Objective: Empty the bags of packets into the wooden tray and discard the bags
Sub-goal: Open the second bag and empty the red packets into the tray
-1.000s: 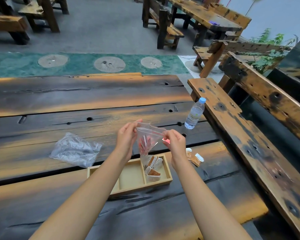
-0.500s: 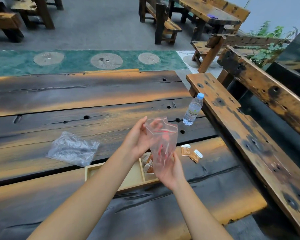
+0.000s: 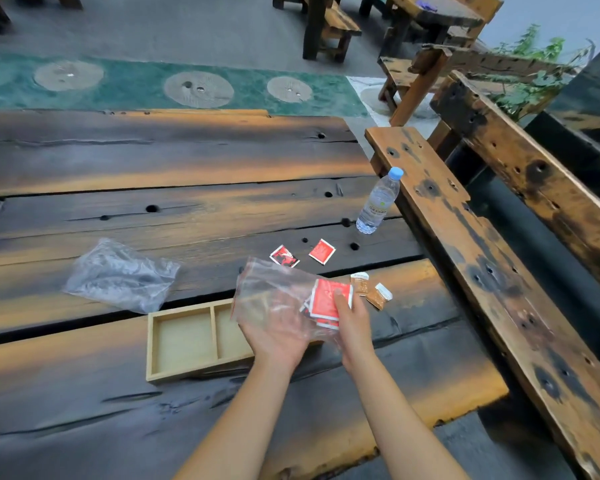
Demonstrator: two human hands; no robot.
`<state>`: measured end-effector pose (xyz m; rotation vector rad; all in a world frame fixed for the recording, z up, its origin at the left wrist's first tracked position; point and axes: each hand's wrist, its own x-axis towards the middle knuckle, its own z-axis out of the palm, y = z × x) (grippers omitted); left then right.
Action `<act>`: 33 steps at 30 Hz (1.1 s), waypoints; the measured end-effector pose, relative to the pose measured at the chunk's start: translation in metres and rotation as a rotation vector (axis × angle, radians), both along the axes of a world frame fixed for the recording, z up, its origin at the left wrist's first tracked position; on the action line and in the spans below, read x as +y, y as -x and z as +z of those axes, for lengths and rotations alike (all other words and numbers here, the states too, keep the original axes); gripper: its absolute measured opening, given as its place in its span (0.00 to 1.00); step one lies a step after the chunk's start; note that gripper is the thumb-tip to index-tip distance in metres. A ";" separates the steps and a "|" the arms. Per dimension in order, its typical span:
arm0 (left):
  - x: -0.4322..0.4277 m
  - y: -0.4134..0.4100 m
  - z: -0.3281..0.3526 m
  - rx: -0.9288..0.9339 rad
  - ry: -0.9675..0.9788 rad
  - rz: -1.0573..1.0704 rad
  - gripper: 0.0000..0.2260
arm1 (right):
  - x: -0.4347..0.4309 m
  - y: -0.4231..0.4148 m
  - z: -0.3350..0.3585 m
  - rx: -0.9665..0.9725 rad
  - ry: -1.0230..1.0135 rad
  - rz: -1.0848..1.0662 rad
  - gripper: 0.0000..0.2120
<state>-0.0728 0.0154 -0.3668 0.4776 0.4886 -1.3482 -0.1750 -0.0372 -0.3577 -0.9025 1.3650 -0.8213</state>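
A clear plastic bag point(image 3: 274, 292) lies tipped over the right end of the wooden tray point(image 3: 182, 341). My left hand point(image 3: 278, 337) holds the bag from beneath, seen through the plastic. My right hand point(image 3: 352, 320) pinches several red packets point(image 3: 326, 299) at the bag's right end. Two red packets point(image 3: 284, 257) point(image 3: 322, 251) lie loose on the table beyond the bag. Two brown packets point(image 3: 360, 284) point(image 3: 378, 296) lie to the right of my hands. The tray's right compartment is hidden by the bag and hands; its two visible compartments hold nothing.
A crumpled empty clear bag point(image 3: 120, 275) lies on the table left of the tray. A water bottle point(image 3: 378, 202) stands near the table's right edge. A wooden bench point(image 3: 499, 271) runs along the right side. More tables and benches stand on the floor behind.
The bag went from held upright above the tray to lying tipped low over it. Two red packets now lie on the table beyond it. My right hand now grips the red packets.
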 end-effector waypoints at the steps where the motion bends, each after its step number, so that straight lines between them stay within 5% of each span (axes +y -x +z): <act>1: 0.002 0.005 -0.002 0.027 -0.018 0.020 0.19 | 0.002 0.002 -0.001 0.026 0.029 0.007 0.09; 6: 0.002 0.022 -0.022 0.223 -0.181 0.045 0.33 | 0.011 0.010 -0.006 0.242 0.183 0.064 0.05; 12: 0.005 0.029 -0.036 0.312 -0.162 0.090 0.29 | 0.013 0.013 -0.009 0.428 0.301 0.158 0.06; 18: 0.008 0.023 -0.037 0.265 -0.070 0.092 0.23 | 0.016 0.001 -0.011 0.451 0.335 0.219 0.06; 24: 0.011 0.022 -0.042 0.470 -0.115 0.231 0.31 | 0.011 -0.007 -0.007 0.504 0.434 0.300 0.08; 33: 0.012 0.010 -0.038 0.368 -0.089 0.201 0.31 | 0.004 -0.024 0.005 0.485 0.504 0.379 0.08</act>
